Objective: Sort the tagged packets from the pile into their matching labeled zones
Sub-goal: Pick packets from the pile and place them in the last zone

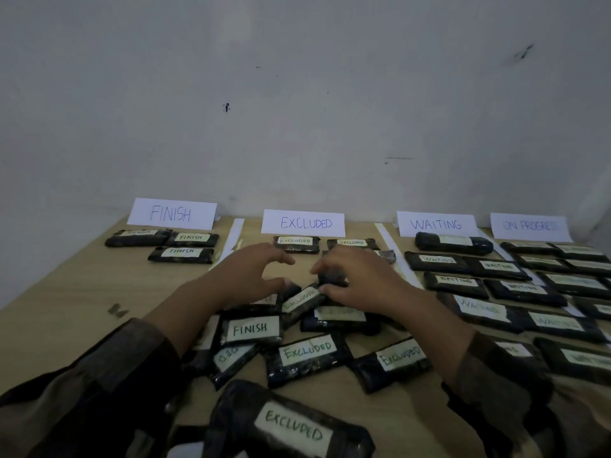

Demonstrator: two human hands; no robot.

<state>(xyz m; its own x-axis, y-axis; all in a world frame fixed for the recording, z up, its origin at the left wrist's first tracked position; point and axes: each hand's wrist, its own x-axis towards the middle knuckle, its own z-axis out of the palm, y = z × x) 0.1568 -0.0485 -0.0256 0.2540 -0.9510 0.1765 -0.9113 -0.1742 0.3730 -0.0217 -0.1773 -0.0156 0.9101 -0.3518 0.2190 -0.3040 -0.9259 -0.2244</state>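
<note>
While both hands work over the pile (307, 355), which sits on the table (82, 292) camera-side of the Excluded sign (303, 223), the right hand (360, 279) pinches the far end of a packet (301, 301) tagged EXCLUDED. Packet is tilted, lower end resting on the pile. Left hand (254, 272) is just left of it, fingers curved in a wide C, nothing held as far as visible. Matching zone = strip directly in front of the sign; two tagged packets lie there.

Risks (my read):
- Grip is on one end only and the wrap looks slick, so it could slip on the lift.
- Could drag the Finish packet (250, 329) touching its lower end and scatter the pile.
- Dim light, so a tag misread is poss.

Not clear:
- A third packet below-right of the sign is partly hidden by fingers, tag unseen.
- Sign farthest right of the Excluded sign is blurred, approx. ON PROGRESS.
- Nearest packets are cut off by the frame edge; sleeves cover the pile's sides.
</note>
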